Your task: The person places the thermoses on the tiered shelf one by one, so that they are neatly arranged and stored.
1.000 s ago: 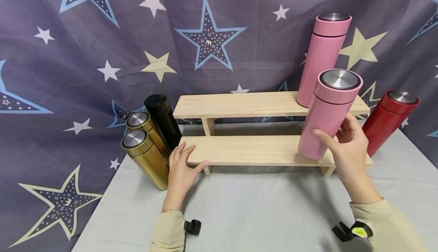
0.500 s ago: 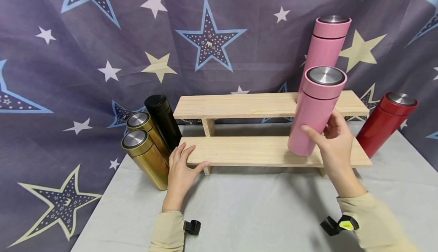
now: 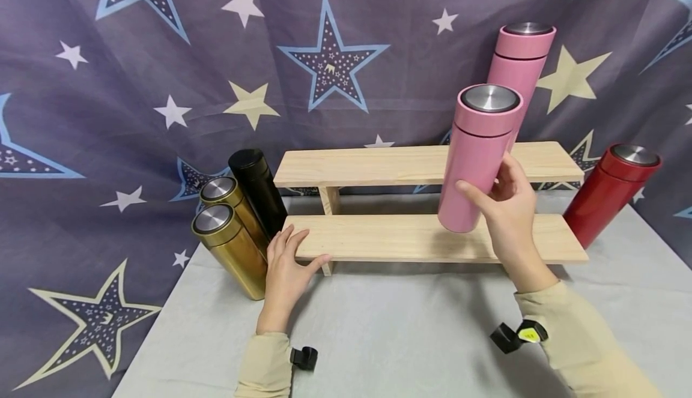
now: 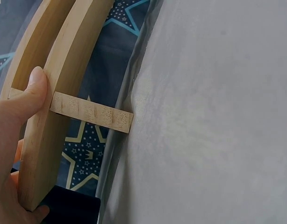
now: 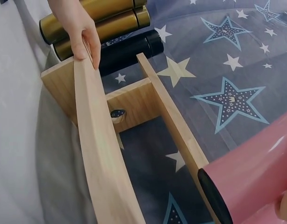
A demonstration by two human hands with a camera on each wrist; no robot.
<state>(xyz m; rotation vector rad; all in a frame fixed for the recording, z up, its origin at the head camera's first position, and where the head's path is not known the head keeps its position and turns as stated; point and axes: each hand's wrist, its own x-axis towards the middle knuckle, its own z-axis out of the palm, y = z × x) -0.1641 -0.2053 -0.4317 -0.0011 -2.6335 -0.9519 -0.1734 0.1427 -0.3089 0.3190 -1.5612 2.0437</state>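
Observation:
In the head view my right hand (image 3: 508, 206) grips a pink thermos bottle (image 3: 476, 161) with a steel lid, thumb across its front. The bottle is held over the two-tier wooden shelf (image 3: 378, 239), its base above the lower board; the right wrist view shows the bottle's dark base (image 5: 213, 196). Behind it a second pink thermos (image 3: 521, 68), partly hidden, stands on the upper board (image 3: 367, 167). My left hand (image 3: 286, 275) holds the left end of the lower board; the left wrist view has its thumb (image 4: 33, 93) against the board's edge.
Two gold thermoses (image 3: 232, 254) and a black one (image 3: 258, 191) stand left of the shelf, close to my left hand. A red thermos (image 3: 611, 197) stands at its right end. A star-patterned cloth (image 3: 178, 44) hangs behind the grey-covered table (image 3: 389, 326).
My right hand has carried the pink thermos left and upward, from over the lower board's right part toward the upper board. The left hand has stayed on the shelf's left end.

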